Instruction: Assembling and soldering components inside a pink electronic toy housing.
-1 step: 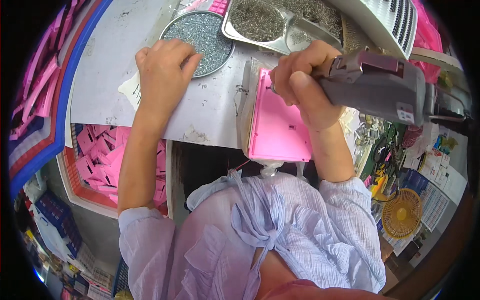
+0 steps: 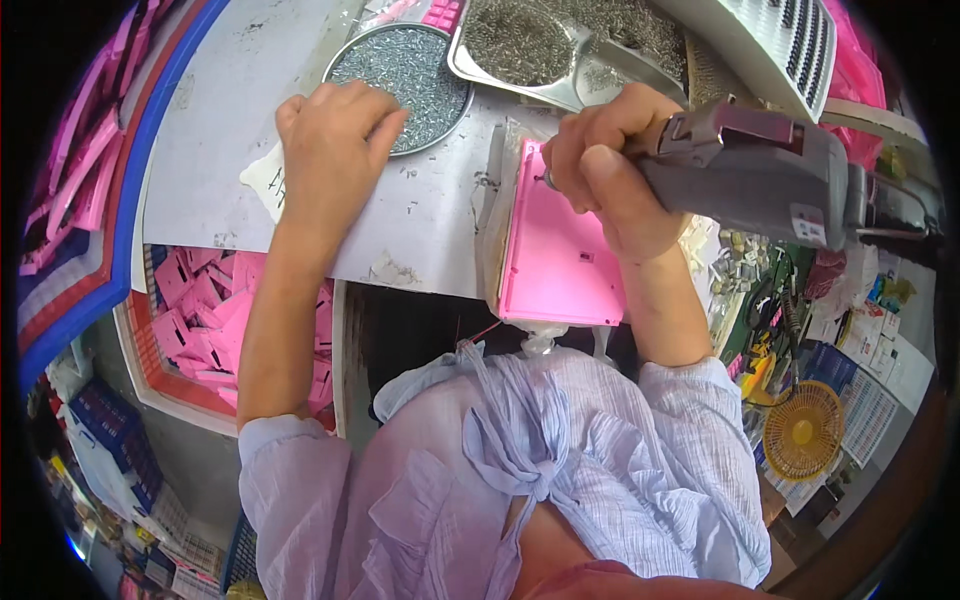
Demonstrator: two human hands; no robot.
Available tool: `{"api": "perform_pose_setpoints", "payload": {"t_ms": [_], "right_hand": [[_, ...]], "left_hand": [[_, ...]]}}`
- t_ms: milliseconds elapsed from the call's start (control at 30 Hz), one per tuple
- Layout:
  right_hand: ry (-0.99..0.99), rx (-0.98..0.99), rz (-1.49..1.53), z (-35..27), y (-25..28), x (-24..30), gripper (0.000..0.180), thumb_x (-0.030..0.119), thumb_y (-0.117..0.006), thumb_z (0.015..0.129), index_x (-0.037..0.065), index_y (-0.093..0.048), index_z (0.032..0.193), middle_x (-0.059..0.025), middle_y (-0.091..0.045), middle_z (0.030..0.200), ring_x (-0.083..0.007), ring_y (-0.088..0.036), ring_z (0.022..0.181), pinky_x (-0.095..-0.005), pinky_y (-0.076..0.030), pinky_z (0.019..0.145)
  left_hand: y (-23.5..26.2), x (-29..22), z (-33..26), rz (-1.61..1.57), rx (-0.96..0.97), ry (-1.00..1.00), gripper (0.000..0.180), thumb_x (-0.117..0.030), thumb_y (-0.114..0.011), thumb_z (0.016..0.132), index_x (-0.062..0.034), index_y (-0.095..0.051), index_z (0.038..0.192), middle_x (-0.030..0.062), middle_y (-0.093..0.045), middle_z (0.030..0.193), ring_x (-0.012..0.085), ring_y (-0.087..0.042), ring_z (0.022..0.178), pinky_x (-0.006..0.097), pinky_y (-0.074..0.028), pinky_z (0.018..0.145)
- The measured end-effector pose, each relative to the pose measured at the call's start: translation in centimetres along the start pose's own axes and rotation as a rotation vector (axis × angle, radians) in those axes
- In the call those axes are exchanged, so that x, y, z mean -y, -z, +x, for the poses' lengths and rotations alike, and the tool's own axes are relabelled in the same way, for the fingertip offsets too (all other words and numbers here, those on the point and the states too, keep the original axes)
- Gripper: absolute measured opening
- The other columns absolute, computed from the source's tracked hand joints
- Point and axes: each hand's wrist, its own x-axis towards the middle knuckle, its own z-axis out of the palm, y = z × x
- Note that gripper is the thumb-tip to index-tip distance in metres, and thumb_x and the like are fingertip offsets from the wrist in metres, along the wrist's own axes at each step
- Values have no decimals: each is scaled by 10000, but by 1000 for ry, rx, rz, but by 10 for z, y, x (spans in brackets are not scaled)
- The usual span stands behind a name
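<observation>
My right hand [image 2: 615, 170] is wrapped round a grey electric screwdriver [image 2: 750, 180], which points left and down. Its tip, partly hidden by my fingers, is over the upper left part of a pink plastic panel [image 2: 555, 265]. The panel lies at the table's front edge, with small holes along its border and a small dark rectangle on its face. At the left rim of a round metal dish [image 2: 420, 95] full of small silvery screws is my left hand [image 2: 335, 135]. Its thumb stands apart from the bent fingers, whose tips are hidden, and no held object shows.
A metal tray [image 2: 515, 45] of darker small parts stands behind the panel. Loose screws lie on the white tabletop [image 2: 220, 130]. Below left, a crate [image 2: 215, 320] holds several pink pieces. Tools and a yellow basket [image 2: 803, 430] are at the right.
</observation>
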Motion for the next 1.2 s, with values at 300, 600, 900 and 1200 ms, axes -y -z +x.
{"api": "perform_pose_setpoints", "payload": {"t_ms": [300, 600, 900, 1200], "right_hand": [[35, 83, 355, 0, -12, 64, 300, 366, -687, 953, 110, -533, 977, 23, -524, 609, -127, -451, 500, -313, -386, 505], [-64, -10, 336, -21, -27, 73, 314, 368, -707, 947, 112, -525, 941, 13, -522, 607, -128, -476, 495, -322, -392, 504], [-248, 47, 108, -45, -30, 69, 267, 239, -711, 940, 74, -508, 885, -30, -520, 646, -129, -487, 561, -322, -398, 557], [-217, 282, -187, -43, -36, 55, 170, -61, -652, 869, 16, -501, 874, -69, -532, 678, -171, -515, 607, -320, -422, 552]], "left_hand": [[8, -77, -48, -329, -18, -222, 261, -140, -815, 795, -143, -694, 1026, -25, -700, 951, 160, -618, 814, 401, -354, 880], [8, -90, -58, -348, -38, -265, 210, -157, -820, 786, -135, -695, 953, -18, -694, 914, 159, -615, 793, 392, -361, 864], [15, -72, -75, -540, -72, 0, 178, -70, -757, 844, -83, -614, 739, 48, -614, 694, 257, -580, 644, 386, -410, 714], [12, -92, -85, -342, 19, -71, 167, -180, -785, 802, -125, -627, 798, 15, -631, 784, 222, -587, 766, 423, -349, 829]]}}
